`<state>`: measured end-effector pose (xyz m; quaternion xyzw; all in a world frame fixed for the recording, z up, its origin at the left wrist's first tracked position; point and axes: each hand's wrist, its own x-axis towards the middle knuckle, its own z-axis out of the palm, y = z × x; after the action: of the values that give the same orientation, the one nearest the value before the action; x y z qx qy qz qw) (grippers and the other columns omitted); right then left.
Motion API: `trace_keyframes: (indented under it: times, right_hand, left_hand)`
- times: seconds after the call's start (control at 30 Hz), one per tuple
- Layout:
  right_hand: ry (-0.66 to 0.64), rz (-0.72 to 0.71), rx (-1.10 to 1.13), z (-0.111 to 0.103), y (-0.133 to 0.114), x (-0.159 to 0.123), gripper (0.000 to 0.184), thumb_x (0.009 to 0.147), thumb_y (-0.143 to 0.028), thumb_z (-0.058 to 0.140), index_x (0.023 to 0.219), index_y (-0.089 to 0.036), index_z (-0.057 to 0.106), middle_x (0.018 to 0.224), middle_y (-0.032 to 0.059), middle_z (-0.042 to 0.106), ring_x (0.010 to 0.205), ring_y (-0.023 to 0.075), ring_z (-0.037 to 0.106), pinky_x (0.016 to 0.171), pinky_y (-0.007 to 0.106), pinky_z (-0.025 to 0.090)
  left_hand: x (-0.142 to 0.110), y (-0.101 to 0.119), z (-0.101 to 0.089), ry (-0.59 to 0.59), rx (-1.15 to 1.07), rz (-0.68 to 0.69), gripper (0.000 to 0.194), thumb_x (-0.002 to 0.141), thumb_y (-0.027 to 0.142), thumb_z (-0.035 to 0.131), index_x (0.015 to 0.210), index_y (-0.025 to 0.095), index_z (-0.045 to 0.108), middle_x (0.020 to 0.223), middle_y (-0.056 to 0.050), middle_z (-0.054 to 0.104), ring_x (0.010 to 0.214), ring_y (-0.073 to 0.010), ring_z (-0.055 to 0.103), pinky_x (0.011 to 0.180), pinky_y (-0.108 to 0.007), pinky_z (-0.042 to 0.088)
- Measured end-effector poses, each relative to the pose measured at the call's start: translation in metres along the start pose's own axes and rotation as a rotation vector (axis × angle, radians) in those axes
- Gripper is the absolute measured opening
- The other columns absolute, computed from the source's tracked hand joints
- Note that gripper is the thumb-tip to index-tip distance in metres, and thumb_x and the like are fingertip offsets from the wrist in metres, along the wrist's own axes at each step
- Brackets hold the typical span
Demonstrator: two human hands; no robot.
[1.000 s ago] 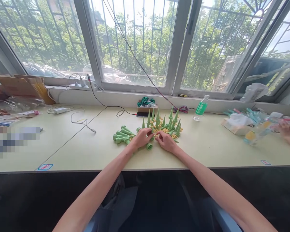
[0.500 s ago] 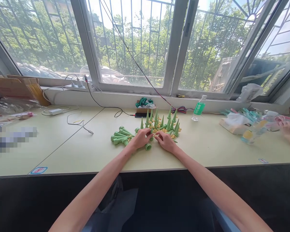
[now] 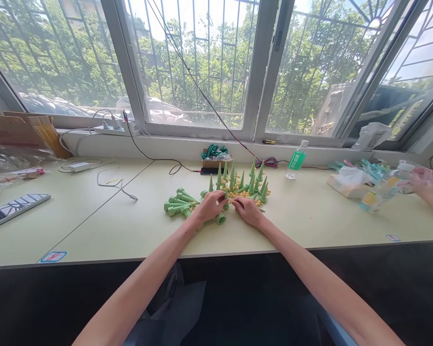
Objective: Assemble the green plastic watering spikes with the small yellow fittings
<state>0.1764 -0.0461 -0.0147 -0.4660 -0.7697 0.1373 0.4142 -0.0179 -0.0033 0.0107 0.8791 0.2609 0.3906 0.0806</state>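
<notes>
Nearest the table's front edge, a hollow green tube end (image 3: pixel 221 219) lies on its side with its round mouth toward the person. Just beyond it, the left hand (image 3: pixel 212 204) pinches a green conical spike (image 3: pixel 226 195) between thumb and fingers, tip upward, low over the table (image 3: pixel 292 230); the grip seems meant to steady it and leave one side free for the other hand. The right hand (image 3: pixel 248 210) comes in close beside it, thumb and index finger drawn together; whether they pinch a small part cannot be told.

To the left, several green ribbed-cap spikes (image 3: pixel 180 202) lie fanned out, perhaps for easy reach. Behind the hands, other upright green spikes (image 3: pixel 233 174) stand on their wide ends, likely because these make a stable base, with small yellow pieces (image 3: pixel 243 193) among and on them.

Off to the right, another person's hand (image 3: pixel 426 188) is blurred near a clear bottle with yellow on it (image 3: pixel 371 202); a tissue box (image 3: pixel 348 186) has white tissue rising from its top. Farther back stands a green-labelled bottle (image 3: pixel 296 162), its fill unclear. Behind a dark phone (image 3: pixel 213 171), a small cardboard box (image 3: pixel 211 164) holds crumpled dark green material (image 3: pixel 215 152) and clear plastic.
</notes>
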Motion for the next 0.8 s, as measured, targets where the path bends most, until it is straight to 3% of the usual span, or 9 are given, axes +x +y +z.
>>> trace_keyframes:
  times: [0.13,0.27,0.47,0.7,0.8]
  right_hand:
    - [0.004,0.028,0.022,0.0007,0.0007,-0.0009,0.016,0.089,-0.030,0.058,0.100,-0.019,0.056,0.068,-0.0013,0.061,0.057,0.0142,0.052,0.063,0.026,0.041]
    - [-0.001,0.011,0.018,0.0012,0.0013,-0.0004,0.008,0.090,-0.027,0.054,0.090,-0.019,0.056,0.069,-0.0008,0.061,0.061,0.0147,0.053,0.065,0.026,0.041]
    - [-0.020,-0.007,0.015,0.0004,-0.0011,0.0011,0.023,0.095,-0.029,0.046,0.076,-0.020,0.054,0.065,-0.0005,0.057,0.060,0.0143,0.050,0.063,0.026,0.039]
    - [-0.017,0.048,0.027,-0.0006,-0.0016,-0.0008,0.011,0.089,-0.029,0.058,0.094,-0.019,0.055,0.067,-0.0021,0.059,0.058,0.0136,0.050,0.062,0.026,0.039]
    - [-0.020,0.027,0.008,-0.0003,-0.0010,-0.0004,0.007,0.089,-0.025,0.056,0.087,-0.019,0.053,0.068,-0.0019,0.058,0.060,0.0134,0.050,0.063,0.026,0.038]
  left_hand:
    - [-0.0002,-0.0006,0.0003,0.008,0.003,0.006,0.021,0.089,0.021,0.055,0.070,0.018,0.047,0.065,0.001,0.052,0.058,-0.0112,0.044,0.057,-0.024,0.036]
    - [-0.0003,-0.0003,-0.0003,0.008,0.005,0.014,0.021,0.089,0.020,0.055,0.070,0.018,0.047,0.065,0.002,0.052,0.059,-0.0113,0.045,0.057,-0.024,0.037]
    - [0.0001,0.0014,-0.0013,-0.013,-0.003,0.021,0.023,0.089,0.019,0.055,0.068,0.018,0.044,0.065,0.001,0.052,0.059,-0.0116,0.046,0.058,-0.024,0.038]
    - [0.0008,0.0008,-0.0003,0.011,0.009,0.022,0.022,0.088,0.019,0.055,0.069,0.018,0.045,0.065,0.001,0.052,0.058,-0.0114,0.044,0.057,-0.024,0.036]
    - [0.0004,0.0006,-0.0004,-0.003,-0.004,0.028,0.020,0.089,0.021,0.055,0.071,0.018,0.047,0.066,0.001,0.052,0.059,-0.0116,0.046,0.058,-0.024,0.037]
